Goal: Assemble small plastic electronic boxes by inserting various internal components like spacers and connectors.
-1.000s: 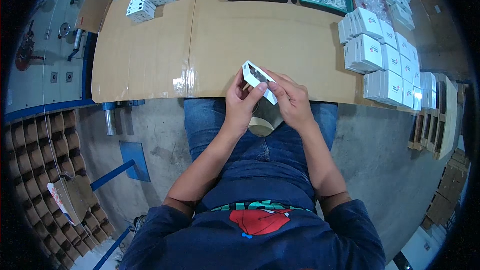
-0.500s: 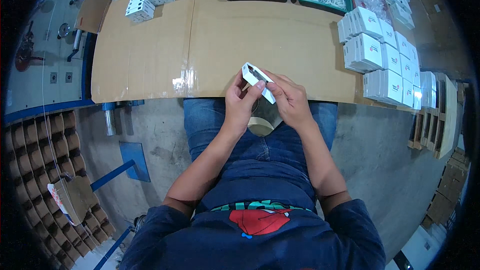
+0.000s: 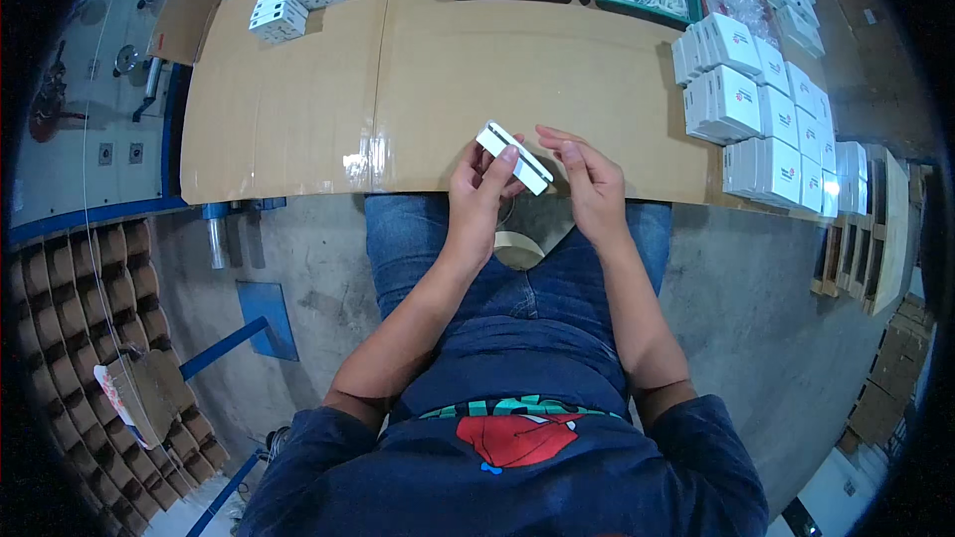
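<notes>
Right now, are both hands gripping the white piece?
No, only the left hand grips the white piece, while the right hand is open beside it, with a visible gap between.

The scene is lit fairly evenly by cool light, apparently cast from above. Sharp glare is thrown back by the clear tape (image 3: 377, 155) at the near edge of the cardboard tabletop (image 3: 497, 70). The white casing (image 3: 526, 172) and the white boxes (image 3: 780, 121) on the right are brightly lit, while the floor (image 3: 313, 264) is left dimmer and folds in the dark shirt (image 3: 398, 477) are nearly lost. Straight edges are bowed toward the rim; the corners are swallowed by black, and fine detail is softened there.
</notes>
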A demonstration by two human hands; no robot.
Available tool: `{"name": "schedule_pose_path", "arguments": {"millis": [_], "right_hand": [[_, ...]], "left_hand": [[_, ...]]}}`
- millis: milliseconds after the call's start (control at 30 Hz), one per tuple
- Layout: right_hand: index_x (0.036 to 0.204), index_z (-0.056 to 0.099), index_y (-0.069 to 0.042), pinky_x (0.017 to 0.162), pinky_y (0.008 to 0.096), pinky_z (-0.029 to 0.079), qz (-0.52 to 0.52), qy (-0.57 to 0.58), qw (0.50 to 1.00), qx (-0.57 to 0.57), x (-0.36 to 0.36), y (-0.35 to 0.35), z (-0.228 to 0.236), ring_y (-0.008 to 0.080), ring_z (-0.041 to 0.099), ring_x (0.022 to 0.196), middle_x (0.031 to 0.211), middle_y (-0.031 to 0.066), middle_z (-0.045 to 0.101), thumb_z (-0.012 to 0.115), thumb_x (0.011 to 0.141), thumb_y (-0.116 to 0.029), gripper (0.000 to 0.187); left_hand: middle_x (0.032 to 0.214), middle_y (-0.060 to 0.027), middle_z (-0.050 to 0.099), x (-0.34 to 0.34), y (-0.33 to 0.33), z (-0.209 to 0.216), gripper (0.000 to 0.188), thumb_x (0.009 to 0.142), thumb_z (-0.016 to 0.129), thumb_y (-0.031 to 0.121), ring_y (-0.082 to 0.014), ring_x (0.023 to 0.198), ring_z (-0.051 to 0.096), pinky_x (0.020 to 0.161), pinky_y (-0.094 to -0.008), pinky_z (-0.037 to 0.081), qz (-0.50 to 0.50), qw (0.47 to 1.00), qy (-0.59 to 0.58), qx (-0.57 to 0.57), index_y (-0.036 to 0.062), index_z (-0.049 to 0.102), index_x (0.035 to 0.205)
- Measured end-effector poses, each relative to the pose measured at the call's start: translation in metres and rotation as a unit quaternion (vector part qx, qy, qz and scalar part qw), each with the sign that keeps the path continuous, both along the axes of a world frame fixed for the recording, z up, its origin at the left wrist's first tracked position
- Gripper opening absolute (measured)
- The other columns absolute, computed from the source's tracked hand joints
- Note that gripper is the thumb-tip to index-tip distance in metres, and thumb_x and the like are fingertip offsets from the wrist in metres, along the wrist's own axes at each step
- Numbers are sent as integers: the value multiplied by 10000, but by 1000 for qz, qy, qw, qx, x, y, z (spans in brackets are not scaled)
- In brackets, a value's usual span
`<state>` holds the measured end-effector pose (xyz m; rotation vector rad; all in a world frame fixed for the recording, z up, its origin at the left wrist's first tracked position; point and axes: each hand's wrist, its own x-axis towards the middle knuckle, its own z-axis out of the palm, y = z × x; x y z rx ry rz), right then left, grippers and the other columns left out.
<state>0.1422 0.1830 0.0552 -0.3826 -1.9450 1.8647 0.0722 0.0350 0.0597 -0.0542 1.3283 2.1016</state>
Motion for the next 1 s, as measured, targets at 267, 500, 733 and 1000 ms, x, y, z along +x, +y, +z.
{"name": "schedule_pose_path", "arguments": {"millis": [267, 500, 733, 1000], "right_hand": [[1223, 711, 25, 1007, 305, 498, -10, -34, 999, -10, 2, 4, 5, 170, 662, 1137, 1236, 115, 718, 523, 1087, -127, 277], [1262, 704, 8, 1008, 324, 514, 21, -10, 1000, 16, 2, 2, 9, 194, 670, 1159, 1251, 135, 716, 561, 1064, -125, 278], [1234, 719, 16, 1033, 356, 513, 47, -8, 999, 13, 2, 1, 7, 242, 668, 1188, 1279, 170, 706, 582, 1051, -136, 275], [1260, 702, -7, 1123, 390, 451, 83, 2, 990, 116, 5, 4, 18, 279, 594, 1326, 1412, 158, 636, 758, 935, -176, 370]], "left_hand": [[1375, -97, 621, 3, 1, 8, 469, 1056, 605, 353, -181, 1089, 693, 830, -351, 625, -12, 1000, -22, 6, 81, 474, 1416], [1219, -112, 665, 0, -1, 5, 467, 1065, 564, 411, -206, 925, 731, 765, -352, 627, -56, 997, -53, 17, 81, 475, 1384], [1074, -85, 678, 3, 1, 3, 491, 1076, 484, 497, -185, 909, 690, 740, -363, 607, -69, 997, -33, 12, 60, 536, 1294], [1214, -81, 617, 3, -5, -5, 483, 1068, 509, 377, -171, 1054, 654, 851, -355, 584, -90, 996, -2, 3, 102, 407, 1453]]}}
